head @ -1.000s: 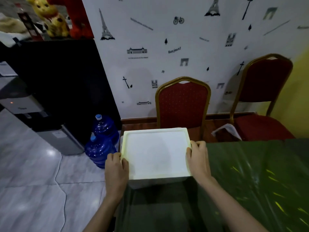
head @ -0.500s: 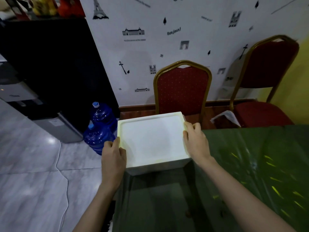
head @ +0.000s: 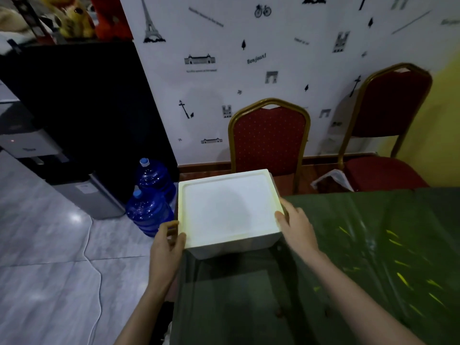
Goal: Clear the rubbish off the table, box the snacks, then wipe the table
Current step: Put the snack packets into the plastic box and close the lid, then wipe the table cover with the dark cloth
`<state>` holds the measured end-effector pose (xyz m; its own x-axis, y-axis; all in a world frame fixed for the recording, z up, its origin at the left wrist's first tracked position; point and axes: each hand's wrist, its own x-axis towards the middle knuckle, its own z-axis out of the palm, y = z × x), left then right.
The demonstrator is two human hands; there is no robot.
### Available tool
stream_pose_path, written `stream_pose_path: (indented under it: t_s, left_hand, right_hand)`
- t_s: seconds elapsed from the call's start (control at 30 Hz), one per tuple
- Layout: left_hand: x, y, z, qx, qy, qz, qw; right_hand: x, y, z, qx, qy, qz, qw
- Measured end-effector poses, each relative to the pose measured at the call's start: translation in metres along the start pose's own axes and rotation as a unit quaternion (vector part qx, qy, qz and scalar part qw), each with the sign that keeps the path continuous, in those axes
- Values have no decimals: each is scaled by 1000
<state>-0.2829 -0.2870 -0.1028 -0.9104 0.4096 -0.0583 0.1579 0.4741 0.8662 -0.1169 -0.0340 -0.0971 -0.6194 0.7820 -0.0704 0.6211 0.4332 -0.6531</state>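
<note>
A white foam box (head: 229,210) with its lid on sits at the far left corner of the table (head: 361,257), which is covered in a dark green glossy cloth. My left hand (head: 167,241) grips the box's left near corner, fingers curled on the lid's edge. My right hand (head: 297,226) presses against the box's right side, thumb on the lid rim. The box is turned a little, its near right corner over the table. What is inside the box is hidden.
Two red chairs with gold frames (head: 268,140) (head: 388,125) stand behind the table against the wall. Two blue water jugs (head: 149,210) sit on the tiled floor at left, beside a water dispenser (head: 82,192). A white bag (head: 333,179) lies near the right chair. A white cable (head: 95,282) runs across the floor.
The view shifted a little. Both hands stayed on the box; the box has turned slightly, and my left hand has slid toward its near corner.
</note>
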Motion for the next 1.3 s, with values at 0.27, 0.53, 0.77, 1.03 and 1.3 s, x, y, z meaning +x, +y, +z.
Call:
stream_pose_path:
  t_s: [0.27,0.53,0.77,1.03,1.3]
  left_hand:
    - [10,3,-5,36,-6,63,997]
    - [-84,-61,23,48,-67,-103,991]
    - [-141,-48,69,127,-230,61,963]
    - [-182,27,175,161,-401,252,866]
    - [-249,115,303,208,-519,444,700]
  right_hand:
    - [-41,2,-6,123,-18,19,992]
    - [-112,75,-23,48,-25,38,998]
    - [-175,135,-41,-10,-33,102,994]
    - [-245,201,-92,5,13,200,980]
    - [-306,276,-157,54,115,273,953]
